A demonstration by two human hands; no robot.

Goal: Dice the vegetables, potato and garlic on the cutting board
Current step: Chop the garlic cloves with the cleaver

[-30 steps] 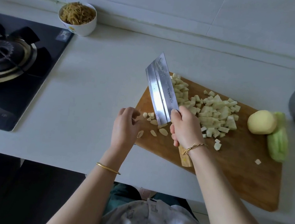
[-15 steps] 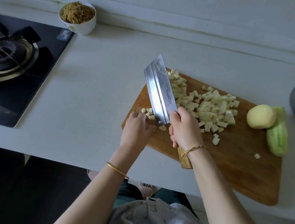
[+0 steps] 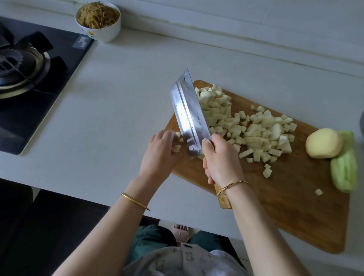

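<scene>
Head view: right grip [image 3: 221, 162] around cleaver [image 3: 190, 116], left grip [image 3: 161, 153] around dice [image 3: 176, 148] at board [image 3: 174, 123] edge.

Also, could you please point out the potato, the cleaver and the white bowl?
potato [image 3: 323, 143], head view, middle of its pale surface
cleaver [image 3: 189, 116], head view, flat of the blade
white bowl [image 3: 106, 32], head view, outer wall

Pale dice [image 3: 256, 132] heaped on board [image 3: 293, 207]; potato [image 3: 322, 143] apparently peeled.

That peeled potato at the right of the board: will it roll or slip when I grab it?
Probably slippery: the potato looks peeled, smooth and pale. Rounded, so it may roll once nudged off the green vegetable beside it. Likely firm.
</scene>
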